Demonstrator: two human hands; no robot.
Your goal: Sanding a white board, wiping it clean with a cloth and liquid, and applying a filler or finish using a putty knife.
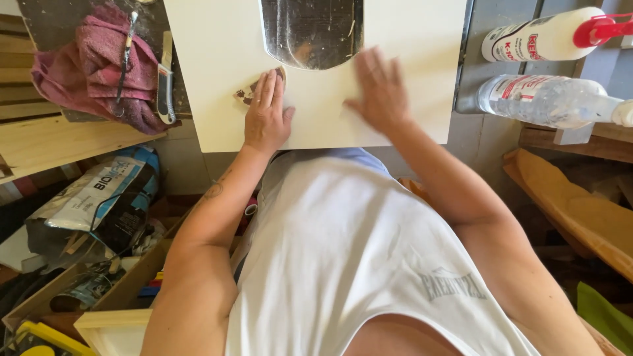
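A pale cream board (217,72) with a rounded cut-out (311,33) at its far edge lies on the bench in front of me. My left hand (267,112) presses flat on a small brown piece of sandpaper (245,94) near the cut-out's lower left corner. My right hand (379,89) rests flat and blurred on the board to the right of the cut-out, fingers spread, holding nothing.
A pink rag (99,66) and a utility knife (165,89) lie at the left. Two white glue bottles (547,36) (550,99) lie at the right. Below left are a printed bag (99,198), wooden boxes (125,290) and planks (53,142).
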